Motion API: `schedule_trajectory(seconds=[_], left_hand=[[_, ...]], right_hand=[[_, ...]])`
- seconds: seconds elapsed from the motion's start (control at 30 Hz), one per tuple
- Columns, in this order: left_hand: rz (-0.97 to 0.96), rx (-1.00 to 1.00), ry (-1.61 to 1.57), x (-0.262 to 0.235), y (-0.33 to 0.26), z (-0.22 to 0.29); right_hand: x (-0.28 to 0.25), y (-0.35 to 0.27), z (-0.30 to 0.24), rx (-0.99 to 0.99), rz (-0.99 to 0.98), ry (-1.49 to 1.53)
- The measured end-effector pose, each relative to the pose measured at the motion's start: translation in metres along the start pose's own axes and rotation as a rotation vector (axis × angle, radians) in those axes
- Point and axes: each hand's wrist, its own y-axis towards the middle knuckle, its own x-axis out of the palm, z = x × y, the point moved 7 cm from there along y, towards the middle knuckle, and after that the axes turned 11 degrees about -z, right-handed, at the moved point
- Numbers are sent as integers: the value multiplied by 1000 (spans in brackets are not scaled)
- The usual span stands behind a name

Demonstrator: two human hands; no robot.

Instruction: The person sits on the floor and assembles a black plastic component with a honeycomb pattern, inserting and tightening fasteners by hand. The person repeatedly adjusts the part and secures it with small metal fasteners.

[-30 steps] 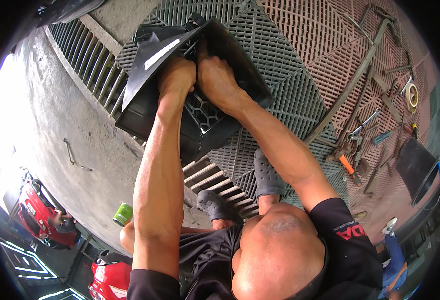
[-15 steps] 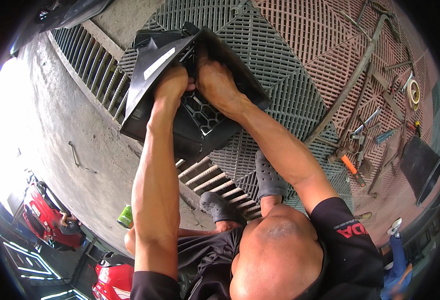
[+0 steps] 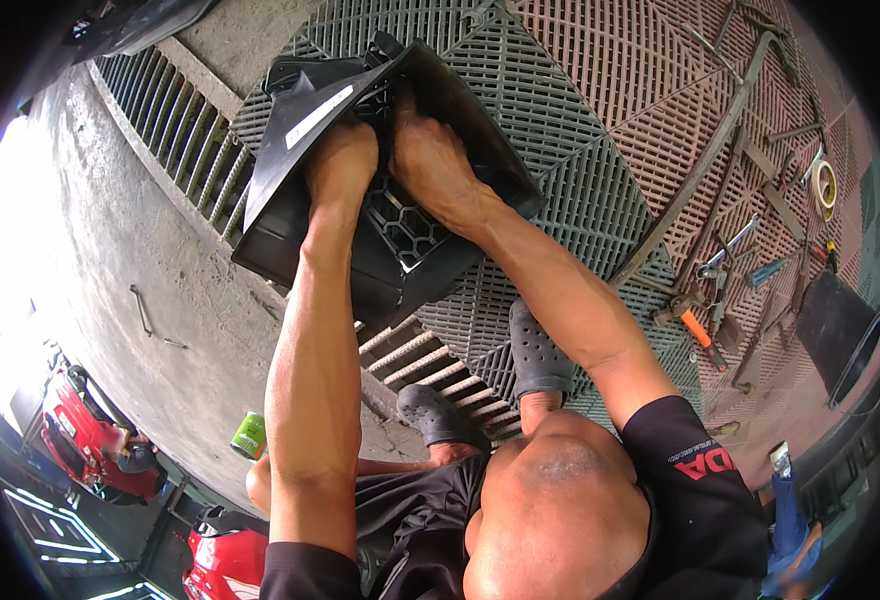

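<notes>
A black plastic housing with flared walls and a white label lies tilted in front of me. A honeycomb grille shows at its bottom. My left hand is inside the housing, against its left wall; it is closed, with its fingertips hidden. Beside it, my right hand reaches in with the index finger stretched toward the far end. Its other fingers are curled under. What either hand grips in there is hidden.
The housing rests on grey floor tiles and beside a drain grate. An orange-handled hammer, a tape roll and several tools lie at right. Two wrenches and a green can are on the concrete at left.
My left thumb, which pointed toward the right hand, has gone out of sight and the left hand has turned slightly. The housing has shifted slightly left; my right hand stays nearly in place.
</notes>
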Motion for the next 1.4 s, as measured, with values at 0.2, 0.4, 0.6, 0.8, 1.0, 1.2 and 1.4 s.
schedule_trajectory(seconds=[0.2, 0.4, 0.6, 0.8, 1.0, 1.2, 1.4], left_hand=[[34, -171, -1146, 27, 14, -25], [0, -246, -999, 32, 4, -9], [-86, 6, -197, 24, -8, 9], [-241, 14, -280, 26, -17, 5], [-79, -20, -606, 23, -31, -4], [66, 69, -506, 8, -40, 6], [131, 58, -420, 9, -11, -8]], right_hand=[[3, 2, 0, 19, 22, 5], [0, 0, 6, 65, -6, -14], [4, 2, 12, 71, -30, -49], [2, 4, 8, 37, -29, -7], [2, 2, 3, -29, 23, 87], [3, -4, 9, -61, 54, 115], [-2, -5, 1, -35, 25, 54]])
